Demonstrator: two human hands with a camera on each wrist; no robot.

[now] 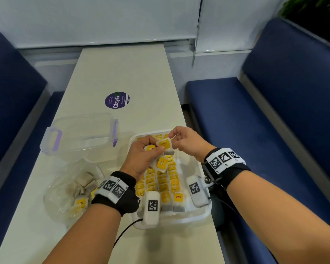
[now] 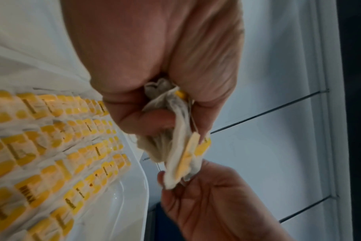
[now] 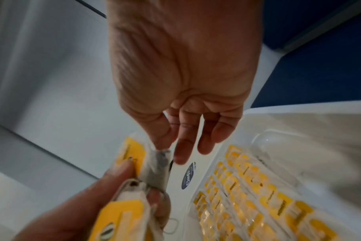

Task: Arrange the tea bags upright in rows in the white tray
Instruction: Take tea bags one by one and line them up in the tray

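Above white tray (image 1: pixel 202 216), left hand (image 1: pixel 141 159) bunches tea bags (image 2: pixel 171 146) (wrist view only).

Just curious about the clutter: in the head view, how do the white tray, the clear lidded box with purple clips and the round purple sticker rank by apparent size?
1. White tray and clear box with purple clips: too alike to rank, hands hide much of the tray.
2. Round purple sticker, clearly smallest.

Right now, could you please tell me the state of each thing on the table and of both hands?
Tray: on the table, mostly filled with upright rows.
Rows: standing, yellow tags up.
Bunch: several tea bags held above the tray.
Left hand: grips the bunch.
Right hand: pinches one tea bag at the bunch's top.
Container: clear, open, no lid on.
Plastic bag: open, some tea bags inside.
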